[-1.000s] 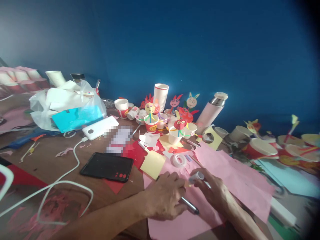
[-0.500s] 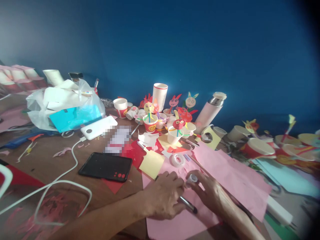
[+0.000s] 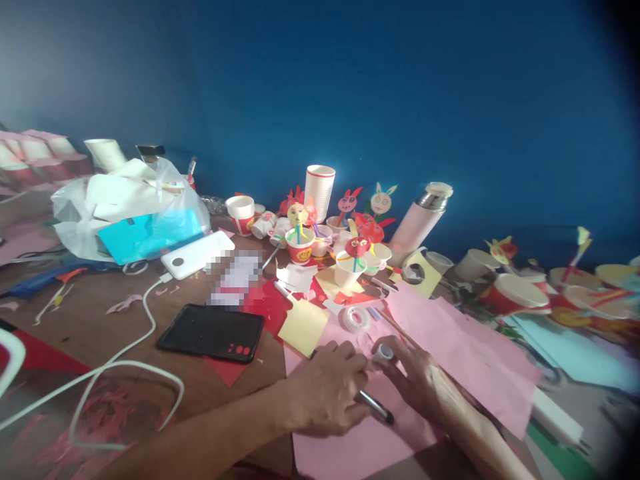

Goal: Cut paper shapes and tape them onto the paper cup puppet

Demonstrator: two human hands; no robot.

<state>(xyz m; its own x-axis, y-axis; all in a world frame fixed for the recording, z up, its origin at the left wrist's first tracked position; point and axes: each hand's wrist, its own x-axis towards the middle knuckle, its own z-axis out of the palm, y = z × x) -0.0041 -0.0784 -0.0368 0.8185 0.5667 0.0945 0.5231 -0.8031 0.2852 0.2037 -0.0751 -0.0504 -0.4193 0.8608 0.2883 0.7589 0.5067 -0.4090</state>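
Note:
My left hand (image 3: 330,390) is closed round a silver-grey marker (image 3: 375,405), whose black end sticks out to the right below the fingers. Between the thumb and fingers of my right hand (image 3: 413,373) is a small whitish cylinder (image 3: 384,353) with a round grey-white top; it looks like a bottle cap, though its lower part is hidden. Both hands rest low over a sheet of pink paper (image 3: 345,457), close together. Just beyond them lies a roll of clear tape (image 3: 357,319), with a pale yellow sticky note (image 3: 304,328) to its left.
Paper cups with paper rabbit faces (image 3: 357,247) stand at the back, beside a pink thermos (image 3: 417,223). On the left lie a black phone case (image 3: 210,333), a white power bank (image 3: 197,255) with its cable, and a plastic bag (image 3: 75,220). More cups (image 3: 515,293) crowd the right.
The small cylinder in my right hand has shifted and tilted very slightly. My left hand keeps its hold on the marker in nearly the same place.

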